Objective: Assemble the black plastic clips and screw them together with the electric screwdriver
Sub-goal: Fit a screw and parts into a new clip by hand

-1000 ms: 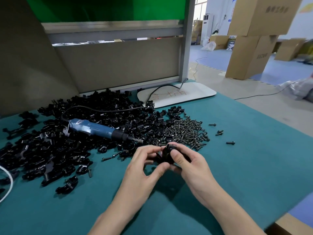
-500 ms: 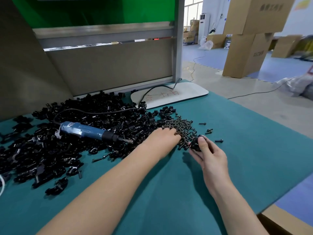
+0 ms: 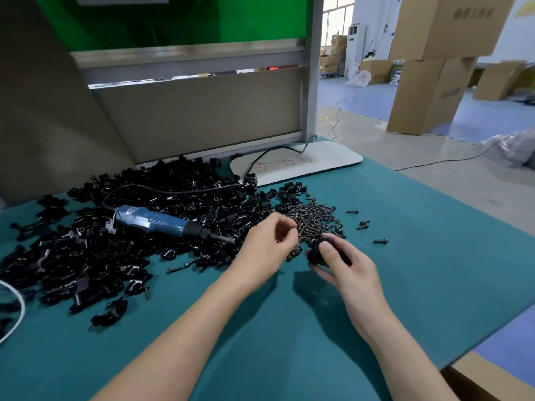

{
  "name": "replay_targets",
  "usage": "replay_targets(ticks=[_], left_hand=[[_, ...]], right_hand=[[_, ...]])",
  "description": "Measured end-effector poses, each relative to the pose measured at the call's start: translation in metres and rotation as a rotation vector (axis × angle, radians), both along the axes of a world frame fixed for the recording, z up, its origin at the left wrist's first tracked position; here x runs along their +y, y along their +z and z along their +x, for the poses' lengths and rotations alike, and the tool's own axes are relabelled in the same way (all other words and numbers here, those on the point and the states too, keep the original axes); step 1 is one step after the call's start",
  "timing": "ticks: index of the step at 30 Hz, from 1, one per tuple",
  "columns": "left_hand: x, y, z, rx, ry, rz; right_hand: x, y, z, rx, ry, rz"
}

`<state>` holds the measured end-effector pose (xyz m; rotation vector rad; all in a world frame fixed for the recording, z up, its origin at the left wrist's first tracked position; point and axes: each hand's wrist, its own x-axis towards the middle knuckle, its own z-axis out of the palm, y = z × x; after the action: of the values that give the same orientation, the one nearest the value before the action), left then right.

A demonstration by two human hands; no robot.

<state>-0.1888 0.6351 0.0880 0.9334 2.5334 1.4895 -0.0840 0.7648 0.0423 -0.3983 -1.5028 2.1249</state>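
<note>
My right hand (image 3: 344, 261) grips an assembled black clip (image 3: 317, 253) just above the teal mat, at the near edge of the screw pile (image 3: 312, 219). My left hand (image 3: 269, 246) hovers beside it with fingers curled over the pile's near left edge; whether a screw is pinched in them is hidden. A large heap of black plastic clips (image 3: 115, 227) covers the left of the mat. The blue electric screwdriver (image 3: 162, 222) lies on that heap, bit pointing right toward my left hand.
A white board (image 3: 333, 160) with a black cable across it lies at the back. Loose screws (image 3: 379, 241) are scattered right of the pile. A grey partition (image 3: 202, 111) closes the back. The mat's right edge drops off to the floor with cardboard boxes (image 3: 428, 96).
My left hand left the clip, reached into the screw pile, and has now drawn back slightly with fingers curled. My right hand kept the clip and carried it to the screws.
</note>
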Motion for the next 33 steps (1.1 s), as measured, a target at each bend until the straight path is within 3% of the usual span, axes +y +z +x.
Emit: replay_targets(ticks=[3, 6, 14, 23, 33], left_hand=[[-0.023, -0.018, 0.028, -0.295, 0.046, 0.421], [-0.036, -0.033, 0.045, -0.398, 0.074, 0.551], [-0.039, -0.044, 0.043, -0.4, 0.101, 0.559], [-0.041, -0.051, 0.041, -0.387, 0.101, 0.443], [-0.044, -0.049, 0.042, -0.354, 0.104, 0.36]], right_hand=[[-0.011, -0.001, 0.001, -0.006, 0.127, 0.1], [-0.019, 0.0, 0.001, -0.026, 0.221, 0.194], [-0.021, 0.0, 0.001, -0.053, 0.234, 0.316], [-0.021, -0.002, 0.004, -0.099, 0.246, 0.623], [-0.02, -0.004, 0.003, -0.091, 0.268, 0.67]])
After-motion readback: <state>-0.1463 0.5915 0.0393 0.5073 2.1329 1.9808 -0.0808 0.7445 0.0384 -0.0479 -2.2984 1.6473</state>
